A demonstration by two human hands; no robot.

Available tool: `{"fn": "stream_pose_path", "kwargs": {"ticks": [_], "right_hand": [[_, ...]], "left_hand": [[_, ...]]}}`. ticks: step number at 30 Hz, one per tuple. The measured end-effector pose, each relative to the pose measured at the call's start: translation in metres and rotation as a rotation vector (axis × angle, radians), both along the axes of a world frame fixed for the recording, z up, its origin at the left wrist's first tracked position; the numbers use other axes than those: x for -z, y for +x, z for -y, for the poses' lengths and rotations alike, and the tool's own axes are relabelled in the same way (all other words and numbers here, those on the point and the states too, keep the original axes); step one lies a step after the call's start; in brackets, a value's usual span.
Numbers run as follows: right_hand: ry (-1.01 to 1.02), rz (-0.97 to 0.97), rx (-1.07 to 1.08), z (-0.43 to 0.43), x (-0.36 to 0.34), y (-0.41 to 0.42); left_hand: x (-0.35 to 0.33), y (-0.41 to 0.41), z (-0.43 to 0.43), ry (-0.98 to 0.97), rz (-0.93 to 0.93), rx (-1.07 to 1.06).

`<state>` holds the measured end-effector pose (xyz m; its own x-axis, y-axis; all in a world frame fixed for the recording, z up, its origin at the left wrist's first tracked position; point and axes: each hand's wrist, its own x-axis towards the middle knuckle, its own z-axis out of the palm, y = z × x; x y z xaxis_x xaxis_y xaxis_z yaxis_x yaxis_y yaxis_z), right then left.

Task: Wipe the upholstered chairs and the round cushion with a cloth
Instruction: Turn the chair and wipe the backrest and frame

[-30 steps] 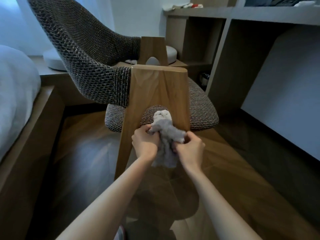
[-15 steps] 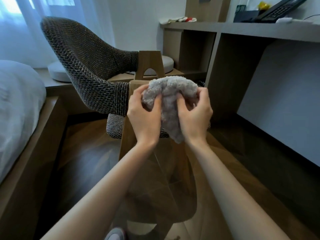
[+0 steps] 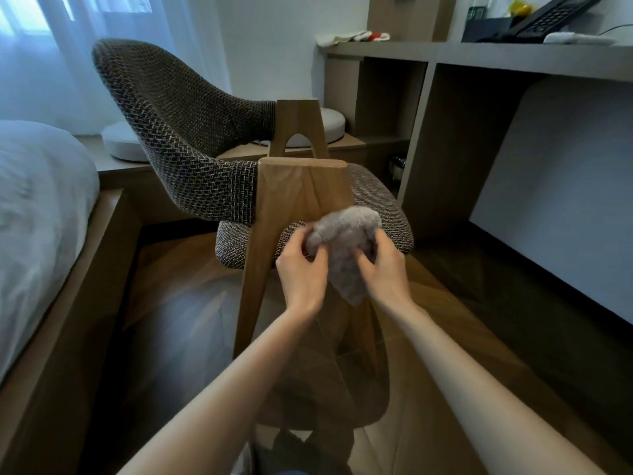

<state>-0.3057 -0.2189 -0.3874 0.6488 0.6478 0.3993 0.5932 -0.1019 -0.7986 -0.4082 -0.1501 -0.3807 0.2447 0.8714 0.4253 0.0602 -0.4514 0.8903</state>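
Cloth [image 3: 346, 234] is bunched, pinched by left hand [image 3: 299, 272] at its 9 o'clock and right hand [image 3: 385, 269] at 3 o'clock, likely forming a wiping pad; upholstered chair [image 3: 178, 132] stands at 12 o'clock.

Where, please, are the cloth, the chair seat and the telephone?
cloth [image 3: 342, 231]: head view, bunched middle.
chair seat [image 3: 388, 216]: head view, woven right side.
telephone [image 3: 555, 13]: head view, keypad.
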Motion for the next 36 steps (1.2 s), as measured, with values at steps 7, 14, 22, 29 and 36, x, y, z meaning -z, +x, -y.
{"fn": "stream_pose_path", "kwargs": {"ticks": [7, 14, 22, 29, 36], "right_hand": [[0.208, 0.376, 0.0, -0.035, -0.081, -0.027], [-0.043, 0.726, -0.121, -0.059, -0.09, -0.062], [-0.025, 0.728, -0.151, -0.085, -0.094, -0.072], [0.119, 0.999, -0.111, -0.113, -0.086, -0.081], [0.225, 1.131, -0.113, -0.129, -0.044, -0.082]], "left_hand": [[-0.074, -0.029, -0.027, 0.022, 0.127, -0.094], [-0.065, -0.087, -0.046, -0.295, 0.094, -0.117], [-0.076, -0.096, -0.075, -0.188, 0.093, -0.124], [-0.056, -0.108, -0.119, -0.094, 0.016, -0.12], [-0.021, -0.122, -0.141, -0.188, -0.017, -0.012]]}}
